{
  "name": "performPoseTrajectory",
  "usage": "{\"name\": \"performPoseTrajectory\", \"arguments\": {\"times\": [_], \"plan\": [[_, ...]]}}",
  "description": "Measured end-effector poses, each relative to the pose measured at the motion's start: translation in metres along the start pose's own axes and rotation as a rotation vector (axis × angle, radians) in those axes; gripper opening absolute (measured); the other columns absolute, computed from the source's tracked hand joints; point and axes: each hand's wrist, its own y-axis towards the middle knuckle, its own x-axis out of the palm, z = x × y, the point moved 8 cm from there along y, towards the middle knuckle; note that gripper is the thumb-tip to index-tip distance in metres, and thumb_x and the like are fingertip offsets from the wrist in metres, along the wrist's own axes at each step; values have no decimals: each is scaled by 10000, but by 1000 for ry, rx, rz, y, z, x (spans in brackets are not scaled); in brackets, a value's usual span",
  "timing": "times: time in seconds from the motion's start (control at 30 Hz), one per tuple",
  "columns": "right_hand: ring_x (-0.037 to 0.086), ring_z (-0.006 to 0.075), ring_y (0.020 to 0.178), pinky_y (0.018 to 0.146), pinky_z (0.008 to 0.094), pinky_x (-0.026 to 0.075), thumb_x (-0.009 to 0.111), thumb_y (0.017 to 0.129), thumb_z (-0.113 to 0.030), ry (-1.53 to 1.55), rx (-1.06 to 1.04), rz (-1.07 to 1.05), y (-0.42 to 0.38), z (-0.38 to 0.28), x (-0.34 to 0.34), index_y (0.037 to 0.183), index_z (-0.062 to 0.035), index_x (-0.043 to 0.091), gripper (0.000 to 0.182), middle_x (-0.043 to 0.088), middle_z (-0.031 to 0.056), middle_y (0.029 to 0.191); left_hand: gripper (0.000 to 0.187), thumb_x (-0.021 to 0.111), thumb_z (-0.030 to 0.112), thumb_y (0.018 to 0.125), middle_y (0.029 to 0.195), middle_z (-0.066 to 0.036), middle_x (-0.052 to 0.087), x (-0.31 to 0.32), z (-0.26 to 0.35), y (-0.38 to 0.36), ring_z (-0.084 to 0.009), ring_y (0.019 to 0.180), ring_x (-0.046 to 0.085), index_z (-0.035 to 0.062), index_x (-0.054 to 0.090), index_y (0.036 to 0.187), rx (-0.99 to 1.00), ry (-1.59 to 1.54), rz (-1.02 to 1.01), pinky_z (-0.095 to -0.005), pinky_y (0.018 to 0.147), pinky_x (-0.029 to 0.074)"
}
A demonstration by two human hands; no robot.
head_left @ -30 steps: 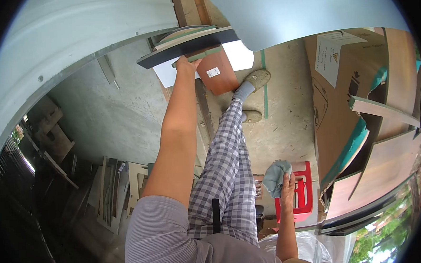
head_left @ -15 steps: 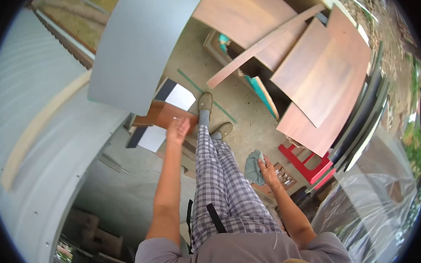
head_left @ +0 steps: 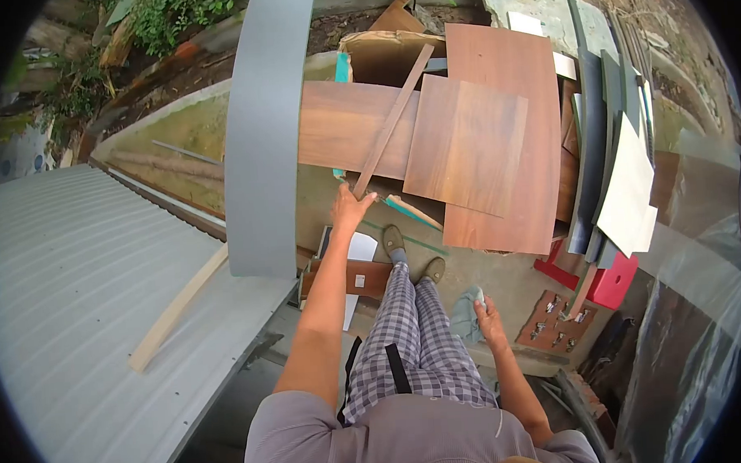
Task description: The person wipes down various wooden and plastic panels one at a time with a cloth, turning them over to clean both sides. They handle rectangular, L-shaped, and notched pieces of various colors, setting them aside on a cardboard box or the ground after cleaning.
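Note:
My left hand reaches forward to the near end of a narrow wooden strip. Its thumb and fingers are apart, on either side of the strip's end; a firm grip does not show. That strip lies slanted across a brown wood-grain board. Beside it rests a squarer wood-grain panel, on top of a larger reddish-brown board. Low on the right, my right hand is closed on a crumpled grey-green cloth, which hangs by my leg.
A long grey panel stands at left, beside a corrugated metal sheet bearing a wooden batten. Dark and white panels lean at right, near a red stool and a board with metal hardware. A brown-and-white piece lies near my feet.
My view has tilted up towards the boards. My left hand has moved forward from above the brown-and-white piece to the wooden strip's end. My right hand still holds the cloth.

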Motion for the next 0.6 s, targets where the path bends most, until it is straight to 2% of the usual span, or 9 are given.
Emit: {"name": "performPoseTrajectory", "arguments": {"times": [0.03, 0.07, 0.13, 0.27, 0.33, 0.4, 0.5, 0.53, 0.6], "plan": [[478, 152, 1008, 883, 281, 376, 517, 894, -317, 37, -47, 0, -4, -19, 0, 1214, -24, 476, 436, 550, 64, 1086, 453, 637, 338, 788, 848, -203, 592, 13, -5, 1, -316, 781, 591, -51, 520, 990, -58, -3, -275, -418, 692, 466], [478, 152, 1008, 883, 281, 376, 517, 894, -317, 59, -51, 13, -9, -36, 1, 1214, -24, 476, 436, 550, 64, 1086, 453, 637, 338, 788, 848, -203, 592, 4, -2, 3, -316, 781, 591, -51, 520, 990, -34, 6, -279, -418, 692, 466], [487, 174, 1035, 899, 291, 377, 525, 890, -307, 171, -131, 54, -23, -103, 4, 1251, -10, 438, 475, 537, 92, 1140, 384, 610, 299, 805, 712, -200, 610, -12, 20, -18, -349, 657, 607, -59, 528, 915, -212, -324, -569, -414, 589, 484], [448, 184, 1105, 941, 289, 344, 513, 898, -270, 401, -369, -51, -18, -245, 49, 1279, -20, 416, 466, 498, 108, 1192, 333, 584, 268, 811, 669, -253, 588, -66, 48, -47, -429, 656, 581, -55, 519, 852, -102, -281, -369, -441, 560, 467], [439, 150, 1109, 950, 271, 334, 486, 913, -240, 238, -501, -127, -5, -294, 94, 1305, -14, 386, 463, 480, 60, 1210, 328, 576, 248, 804, 696, -303, 560, -82, 59, -70, -470, 715, 553, -67, 500, 856, -47, -272, -265, -488, 607, 441], [428, 154, 1134, 958, 269, 330, 479, 913, -229, 61, -712, -101, -25, -338, 133, 1307, -19, 384, 457, 467, 73, 1237, 282, 596, 174, 769, 715, -297, 571, -115, 98, -105, -463, 731, 560, -59, 478, 877, 87, -233, -209, -500, 625, 436], [490, 201, 1059, 913, 297, 361, 482, 896, -200, 181, -491, -131, -29, -366, 146, 1313, -71, 393, 447, 530, 157, 1126, 258, 599, 147, 766, 713, -287, 577, -145, 123, -127, -449, 725, 570, -49, 476, 879, 62, -227, -240, -500, 626, 444], [490, 201, 1059, 913, 297, 361, 482, 896, -200, 168, -509, -134, -27, -377, 145, 1313, -71, 393, 447, 530, 157, 1126, 253, 596, 157, 774, 708, -280, 580, -152, 123, -132, -441, 720, 575, -41, 475, 874, 94, -169, -239, -498, 626, 449], [493, 219, 1040, 903, 306, 363, 466, 895, -181, 83, -791, 111, -29, -411, 118, 1324, -67, 374, 453, 526, 159, 1126, 248, 593, 167, 782, 703, -273, 582, -171, 122, -144, -432, 714, 580, -32, 473, 868, 115, -130, -221, -496, 626, 454]]}}
